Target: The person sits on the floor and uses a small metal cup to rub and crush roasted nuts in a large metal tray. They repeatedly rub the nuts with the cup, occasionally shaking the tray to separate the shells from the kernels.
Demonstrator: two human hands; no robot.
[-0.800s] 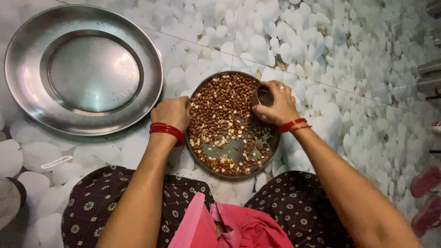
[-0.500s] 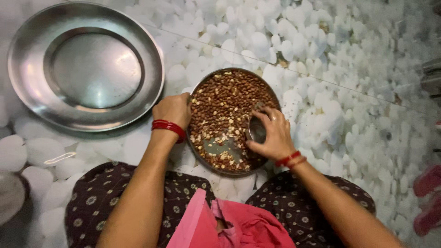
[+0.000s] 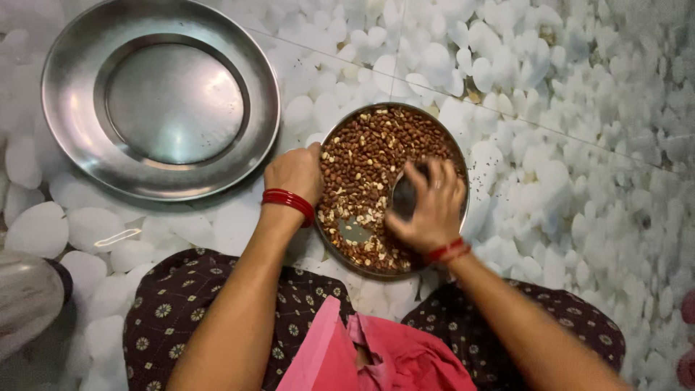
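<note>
A round steel plate point(image 3: 457, 156) lies on the patterned floor in front of my knees, covered with brown peanuts point(image 3: 369, 156). My left hand point(image 3: 295, 172), red bangles at the wrist, grips the plate's left rim. My right hand point(image 3: 428, 206) is inside the plate at its right side, fingers closed around a small steel cup point(image 3: 404, 197) tipped onto the nuts. A bare patch of plate shows near the front middle.
A large empty steel platter point(image 3: 161, 98) lies on the floor to the upper left. My legs in dark flowered cloth and a pink cloth point(image 3: 362, 355) fill the bottom. A grey rounded object point(image 3: 25, 297) sits at the lower left edge.
My right hand with the cup has moved from the plate's far right rim toward me, into the nuts. The left hand stays on the rim. The view shifted slightly.
</note>
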